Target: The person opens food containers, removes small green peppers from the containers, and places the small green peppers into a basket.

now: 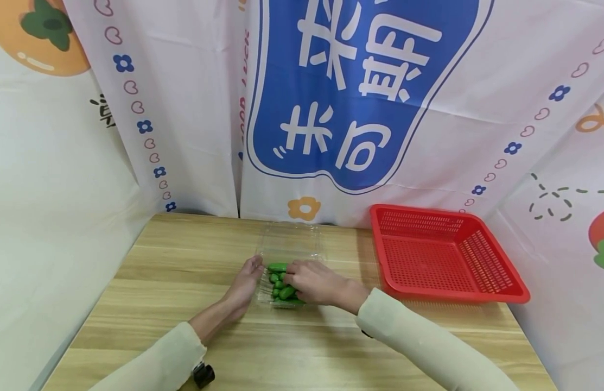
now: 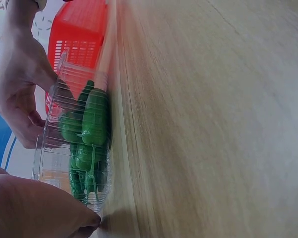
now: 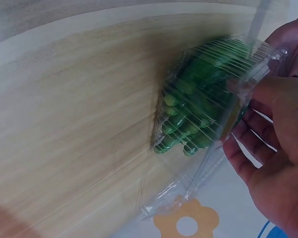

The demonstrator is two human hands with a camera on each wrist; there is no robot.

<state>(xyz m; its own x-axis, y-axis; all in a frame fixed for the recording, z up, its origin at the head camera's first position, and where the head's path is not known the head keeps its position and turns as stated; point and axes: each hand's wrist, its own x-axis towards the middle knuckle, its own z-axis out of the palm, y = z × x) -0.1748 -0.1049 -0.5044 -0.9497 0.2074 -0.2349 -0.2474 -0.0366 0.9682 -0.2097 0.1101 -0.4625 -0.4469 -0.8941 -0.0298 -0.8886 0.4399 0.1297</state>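
A clear plastic box [image 1: 261,291], its lid [image 1: 291,239] folded back, lies on the wooden table with several smooth green peppers [image 1: 286,292] inside. At the box's left side, my left hand [image 1: 244,282] grips the wall, with a fingertip low by its corner in the left wrist view. From the right, my right hand [image 1: 313,281] reaches over the rim. Its fingers curl on a pepper in the box, mostly hidden behind them. Through the ribbed wall, peppers [image 2: 95,119] with thin stems lie close together. The right wrist view shows their pale stem ends [image 3: 171,112].
A red plastic basket [image 1: 431,266] with slotted walls stands at the right of the table [image 1: 175,260], near its back edge. Behind the table hangs a white printed cloth [image 1: 194,125] with a blue panel. White cloth also closes off both sides.
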